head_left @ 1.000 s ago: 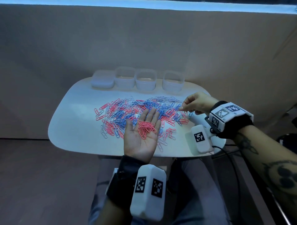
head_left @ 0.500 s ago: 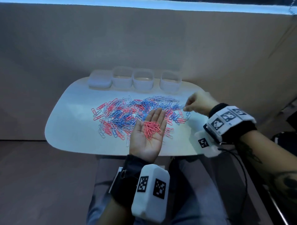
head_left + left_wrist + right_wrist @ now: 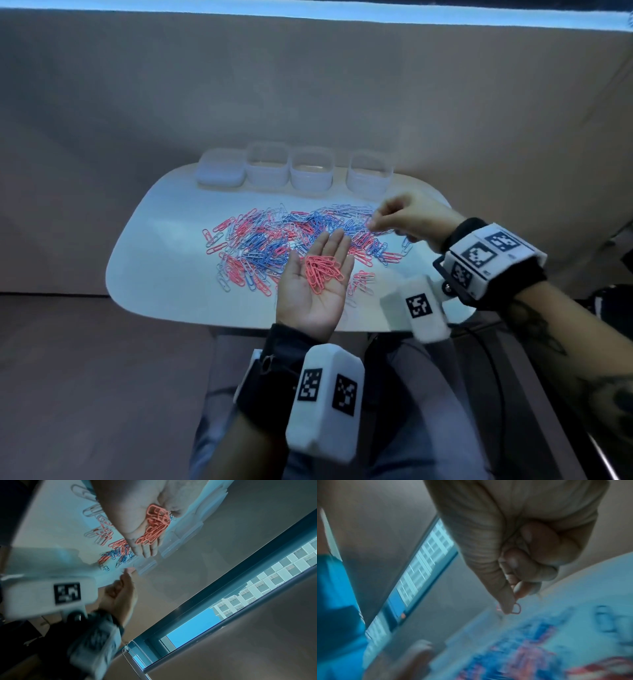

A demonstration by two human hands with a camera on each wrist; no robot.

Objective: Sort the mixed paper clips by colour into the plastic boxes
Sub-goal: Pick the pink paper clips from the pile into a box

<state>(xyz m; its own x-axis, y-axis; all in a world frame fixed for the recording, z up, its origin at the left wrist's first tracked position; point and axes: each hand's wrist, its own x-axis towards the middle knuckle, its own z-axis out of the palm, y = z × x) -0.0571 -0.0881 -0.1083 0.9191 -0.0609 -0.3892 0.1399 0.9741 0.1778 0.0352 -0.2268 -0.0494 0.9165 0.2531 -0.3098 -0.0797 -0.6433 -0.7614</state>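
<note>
Left hand [image 3: 317,277] flat, palm up, fingers straight, carrying a heap of pink clips [image 3: 323,272] above the counter's [image 3: 161,267] near edge. Right hand [image 3: 409,219] pinches one pink paper clip [image 3: 516,609] over the mixed pile [image 3: 291,240] mid-counter. Plastic boxes [image 3: 310,171] line the far edge.

A person is wearing black wrist straps [image 3: 493,270] carrying white camera housings [image 3: 325,401] printed with black square markers; tattoos are showing on the right forearm [image 3: 548,342].
</note>
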